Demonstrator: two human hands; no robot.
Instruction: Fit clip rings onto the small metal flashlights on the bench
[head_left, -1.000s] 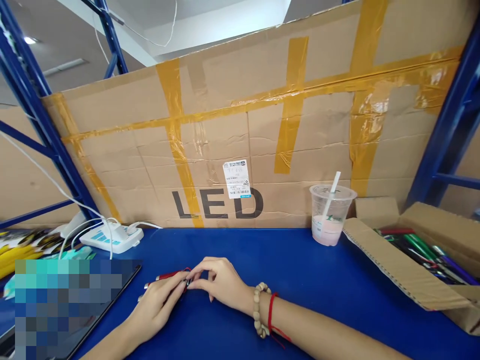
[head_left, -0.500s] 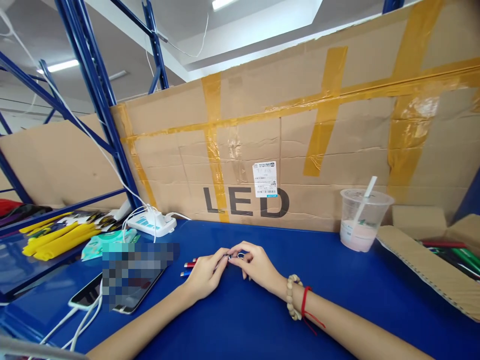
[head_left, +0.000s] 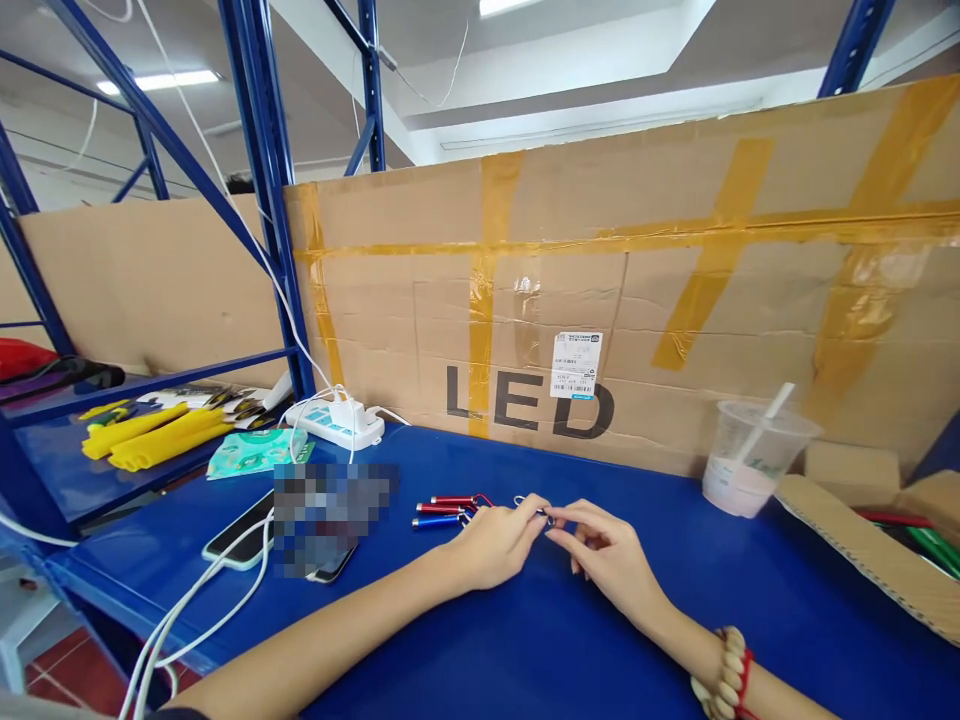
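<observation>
Left hand (head_left: 491, 547), right hand (head_left: 611, 562) shift frame-right, both pinching small metal piece (head_left: 550, 520), apparently unfinished; 3 tubes (head_left: 439, 508) lie lower centre.

Rods (head_left: 441, 509): shiny, metallic | cup (head_left: 771, 452): smooth plastic | partition (head_left: 585, 290): matt cardboard (tape (head_left: 482, 300) glossy)

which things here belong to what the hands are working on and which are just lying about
Likely part of the work:
- left hand and right hand
- small ring-like piece at their fingertips
- red metallic tubes, blue metallic tube

Seemingly just lying about:
- smartphone
- power strip
- teal packet
- plastic cup with straw
- yellow bundles
</observation>
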